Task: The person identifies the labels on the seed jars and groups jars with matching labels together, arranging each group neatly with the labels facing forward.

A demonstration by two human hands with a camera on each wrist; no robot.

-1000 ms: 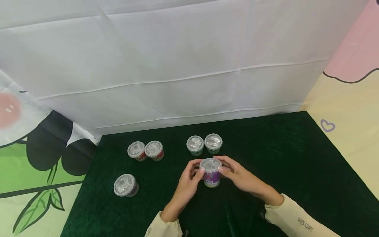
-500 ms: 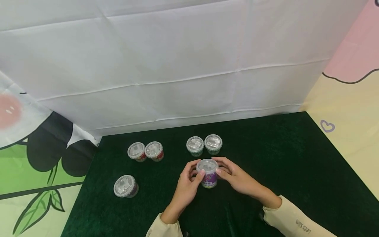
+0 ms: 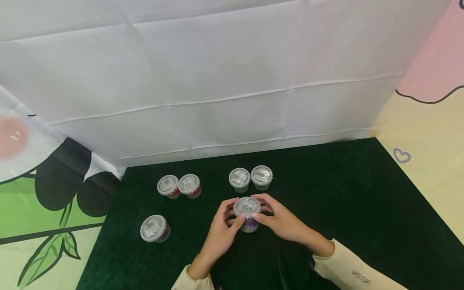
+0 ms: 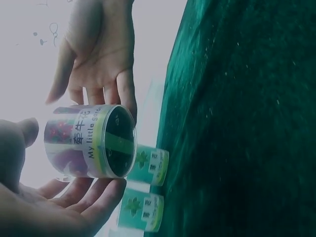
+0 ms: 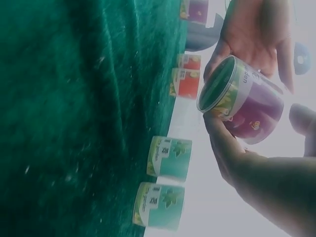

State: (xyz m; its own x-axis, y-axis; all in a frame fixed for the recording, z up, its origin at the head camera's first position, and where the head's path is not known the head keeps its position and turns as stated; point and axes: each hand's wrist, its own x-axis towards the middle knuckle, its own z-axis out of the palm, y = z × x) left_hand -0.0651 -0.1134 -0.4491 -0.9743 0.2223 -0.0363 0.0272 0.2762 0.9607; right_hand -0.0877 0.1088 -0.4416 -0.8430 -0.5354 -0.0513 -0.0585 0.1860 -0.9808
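Observation:
Both hands hold one plastic cup (image 3: pixel 250 224) with a purple label and a clear lid, near the middle of the table in the head view. My left hand (image 3: pixel 219 233) grips its left side, thumb in front and fingers behind. On the other side my right hand (image 3: pixel 284 221) grips it the same way. The cup's underside shows in the left wrist view, so it is raised off the cloth; its label (image 4: pixel 74 140) reads "My little garden". Behind it stand two green-labelled cups (image 3: pixel 239 180) side by side, lids on.
Two red-labelled cups (image 3: pixel 189 185) stand together at the back left. Nearer the left edge is another purple-labelled cup (image 3: pixel 155 228). A dark green cloth (image 3: pixel 344 193) covers the table. White fabric (image 3: pixel 217 80) hangs behind it, with printed cloth on both sides.
The held cup has moved left and slightly towards me, both hands travelling with it. It tilts so more of the lid's top shows. The standing cups keep their places.

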